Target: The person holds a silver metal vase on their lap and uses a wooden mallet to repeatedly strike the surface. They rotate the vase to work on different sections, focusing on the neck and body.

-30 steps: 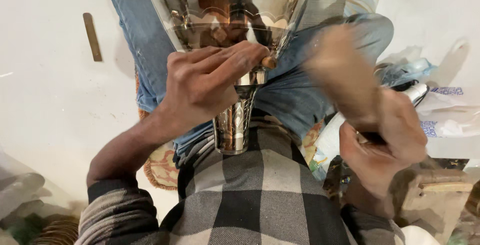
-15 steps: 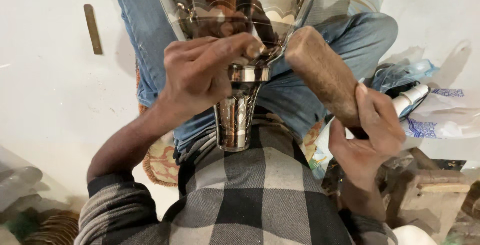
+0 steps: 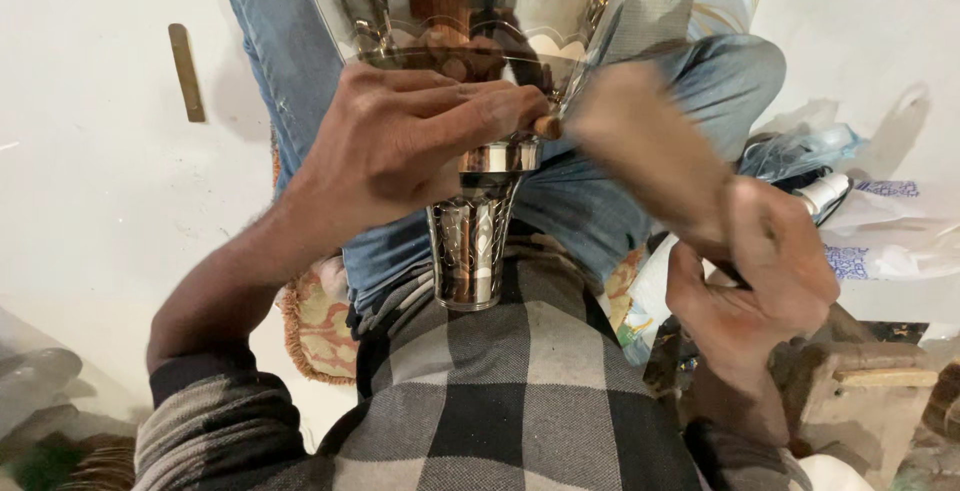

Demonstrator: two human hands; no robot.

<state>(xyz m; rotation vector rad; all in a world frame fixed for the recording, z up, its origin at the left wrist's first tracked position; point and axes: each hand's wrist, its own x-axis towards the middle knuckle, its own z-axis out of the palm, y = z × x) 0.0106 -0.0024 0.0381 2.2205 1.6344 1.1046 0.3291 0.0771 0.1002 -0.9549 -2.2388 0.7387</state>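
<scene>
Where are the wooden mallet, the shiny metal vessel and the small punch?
wooden mallet (image 3: pixel 640 141), head view, blurred head.
metal vessel (image 3: pixel 472 246), head view, engraved stem.
punch (image 3: pixel 547 127), head view, tip beyond the left hand.

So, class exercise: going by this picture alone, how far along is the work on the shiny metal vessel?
Done: the metal vessel already bears engraved leaf patterns on its stem and bowl. In hand: the left hand pins a small punch against the neck, while the right hand swings a blurred wooden mallet. What is left cannot be told; much of the bowl is out of view.
</scene>
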